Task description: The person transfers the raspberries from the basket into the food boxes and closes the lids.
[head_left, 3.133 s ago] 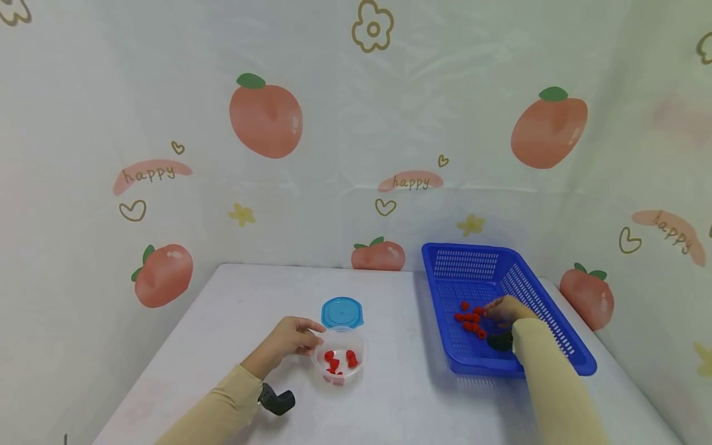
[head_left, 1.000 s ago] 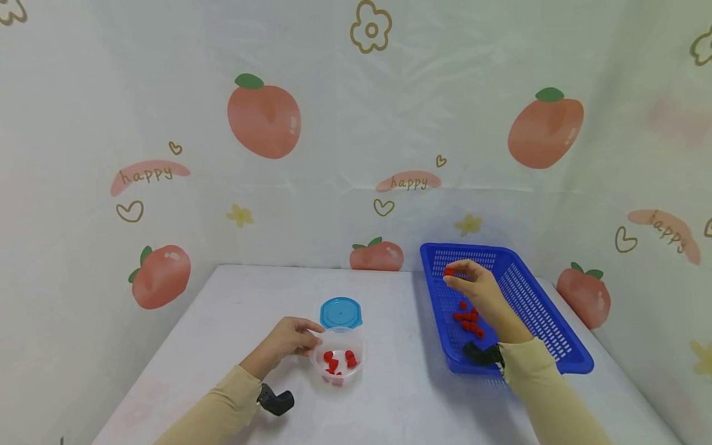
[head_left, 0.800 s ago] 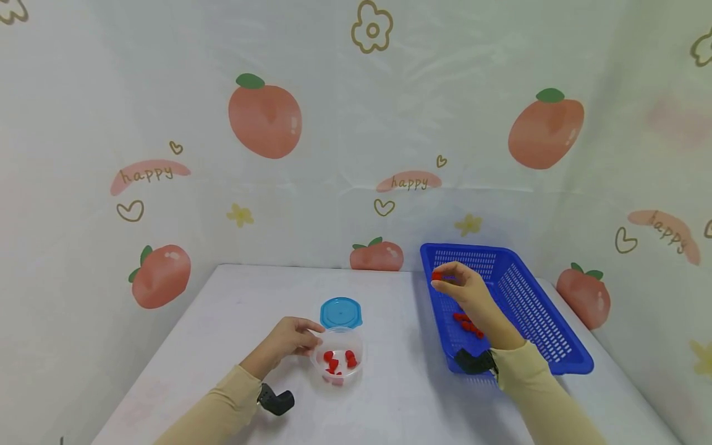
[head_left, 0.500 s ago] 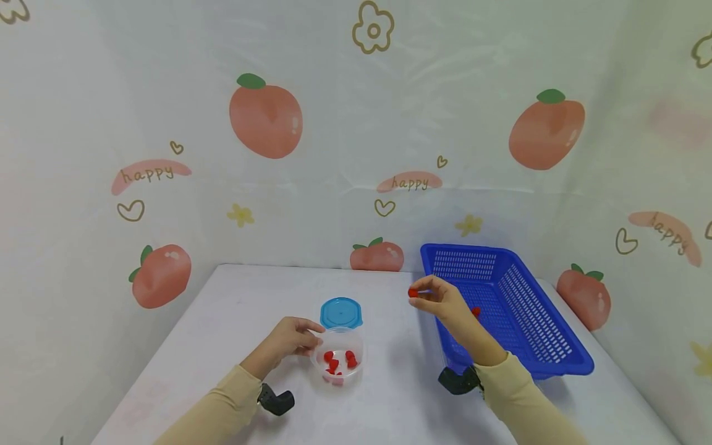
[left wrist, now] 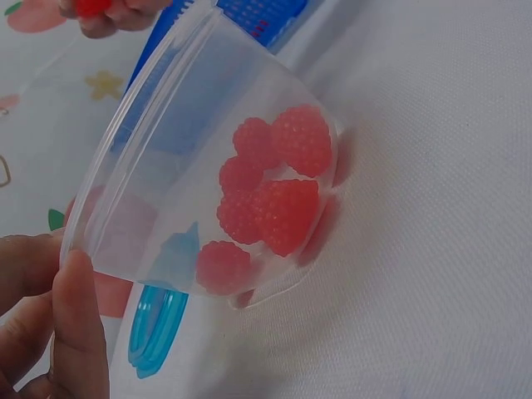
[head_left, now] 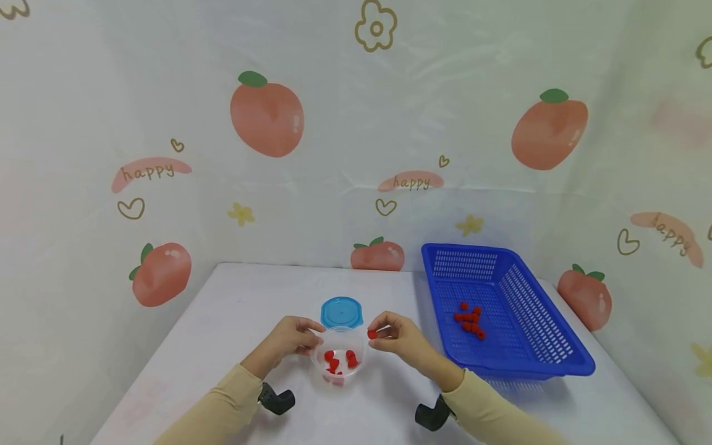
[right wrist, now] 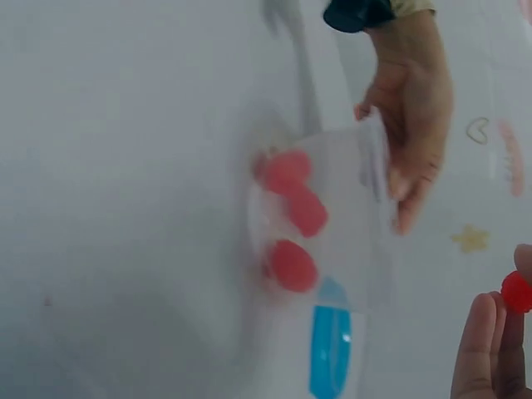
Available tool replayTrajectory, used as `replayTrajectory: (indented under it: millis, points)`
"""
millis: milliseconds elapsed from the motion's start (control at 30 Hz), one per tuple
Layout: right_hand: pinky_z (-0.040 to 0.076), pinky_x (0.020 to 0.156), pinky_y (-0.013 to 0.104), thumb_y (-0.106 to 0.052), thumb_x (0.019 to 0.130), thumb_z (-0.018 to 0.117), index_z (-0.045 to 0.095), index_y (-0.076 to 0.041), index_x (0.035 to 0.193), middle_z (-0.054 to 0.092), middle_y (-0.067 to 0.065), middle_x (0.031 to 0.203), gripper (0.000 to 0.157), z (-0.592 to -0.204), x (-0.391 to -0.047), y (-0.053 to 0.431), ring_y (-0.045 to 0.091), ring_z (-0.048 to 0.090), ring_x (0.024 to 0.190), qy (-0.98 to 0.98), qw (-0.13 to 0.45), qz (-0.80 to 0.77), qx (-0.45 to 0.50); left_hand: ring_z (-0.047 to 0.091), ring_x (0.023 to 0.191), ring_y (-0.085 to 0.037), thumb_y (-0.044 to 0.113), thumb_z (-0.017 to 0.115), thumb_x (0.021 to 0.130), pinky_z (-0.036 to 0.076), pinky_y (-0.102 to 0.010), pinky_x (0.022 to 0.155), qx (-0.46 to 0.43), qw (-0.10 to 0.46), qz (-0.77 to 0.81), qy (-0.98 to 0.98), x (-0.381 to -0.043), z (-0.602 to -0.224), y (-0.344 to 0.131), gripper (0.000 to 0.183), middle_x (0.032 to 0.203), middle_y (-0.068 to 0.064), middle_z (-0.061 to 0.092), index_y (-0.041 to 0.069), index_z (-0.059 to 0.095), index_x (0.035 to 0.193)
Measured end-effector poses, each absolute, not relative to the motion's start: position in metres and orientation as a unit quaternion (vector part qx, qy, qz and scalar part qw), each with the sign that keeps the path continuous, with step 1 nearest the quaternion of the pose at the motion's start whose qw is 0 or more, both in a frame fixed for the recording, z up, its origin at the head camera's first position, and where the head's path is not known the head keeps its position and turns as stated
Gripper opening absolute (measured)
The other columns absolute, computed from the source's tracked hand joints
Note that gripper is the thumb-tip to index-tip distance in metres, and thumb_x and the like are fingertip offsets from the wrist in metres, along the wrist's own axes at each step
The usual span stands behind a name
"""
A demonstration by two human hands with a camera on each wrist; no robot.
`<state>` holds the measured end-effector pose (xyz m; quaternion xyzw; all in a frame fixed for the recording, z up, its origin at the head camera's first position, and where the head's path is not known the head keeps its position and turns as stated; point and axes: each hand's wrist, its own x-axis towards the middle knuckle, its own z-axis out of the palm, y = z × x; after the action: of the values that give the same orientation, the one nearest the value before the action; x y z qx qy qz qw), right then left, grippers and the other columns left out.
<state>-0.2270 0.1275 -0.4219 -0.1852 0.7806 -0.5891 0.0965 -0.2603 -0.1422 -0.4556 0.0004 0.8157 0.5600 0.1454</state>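
Note:
My left hand (head_left: pixel 289 339) pinches the left rim of a clear round plastic container (head_left: pixel 341 341) standing on the white table. Several red raspberries (left wrist: pixel 287 216) lie on its bottom, seen through the wall in the left wrist view. Just right of the container's rim, my right hand (head_left: pixel 408 343) holds one raspberry (head_left: pixel 372 334) between thumb and fingertips, raised above the table. That same raspberry shows at the right edge of the right wrist view, where much of the hand is cut off.
A blue lid (head_left: pixel 342 312) lies flat right behind the container. On the right stands a blue slotted basket (head_left: pixel 523 352) with a cluster of raspberries (head_left: pixel 471 321) near its left side. A patterned white curtain (head_left: pixel 311 210) hangs behind the table (head_left: pixel 261 287).
My right hand has taken a raspberry from the blue basket, lifted it over the basket's left side and carried it left and down to the container. My left hand has stayed on the rim.

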Motion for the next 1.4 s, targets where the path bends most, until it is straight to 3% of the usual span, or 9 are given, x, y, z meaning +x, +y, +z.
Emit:
replayTrajectory:
  millis: [467,667,1033,1400]
  points:
    - [0.057,0.077,0.025,-0.002,0.083,0.071,0.062,0.001,0.102,0.065,0.009,0.101,0.021,-0.448,-0.224,0.106,0.016,0.061,0.086,0.774,0.11,-0.603,-0.162,0.06,0.061,-0.016,0.012,0.072,0.085,0.058,-0.027,0.064,0.001,0.141,0.558,0.818,-0.259,-0.455,-0.142,0.026,0.078,-0.006,0.067,0.003,0.069,0.109]
    - [0.057,0.076,0.025,-0.002,0.082,0.072,0.061,0.003,0.104,0.065,0.014,0.103,0.025,-0.448,-0.222,0.104,0.016,0.061,0.085,0.768,0.11,-0.61,-0.16,0.06,0.061,-0.016,0.012,0.073,0.084,0.058,-0.027,0.064,0.001,0.14,0.558,0.818,-0.259,-0.455,-0.142,0.027,0.078,-0.006,0.067,0.003,0.069,0.109]
    - [0.049,0.067,0.016,0.004,0.08,0.072,0.062,0.006,0.101,0.065,0.016,0.096,0.024,-0.452,-0.226,0.098,0.014,0.056,0.079,0.789,0.092,-0.586,-0.16,0.06,0.061,-0.016,0.012,0.073,0.084,0.058,-0.027,0.064,0.004,0.143,0.564,0.813,-0.26,-0.454,-0.142,0.028,0.077,-0.006,0.067,0.002,0.069,0.11]
    - [0.051,0.068,0.018,-0.002,0.08,0.075,0.063,0.002,0.102,0.065,0.007,0.093,0.026,-0.45,-0.224,0.099,0.014,0.055,0.079,0.792,0.104,-0.58,-0.158,0.06,0.061,-0.016,0.01,0.071,0.085,0.058,-0.027,0.065,0.006,0.145,0.564,0.813,-0.26,-0.456,-0.143,0.028,0.078,-0.006,0.068,0.001,0.068,0.111]
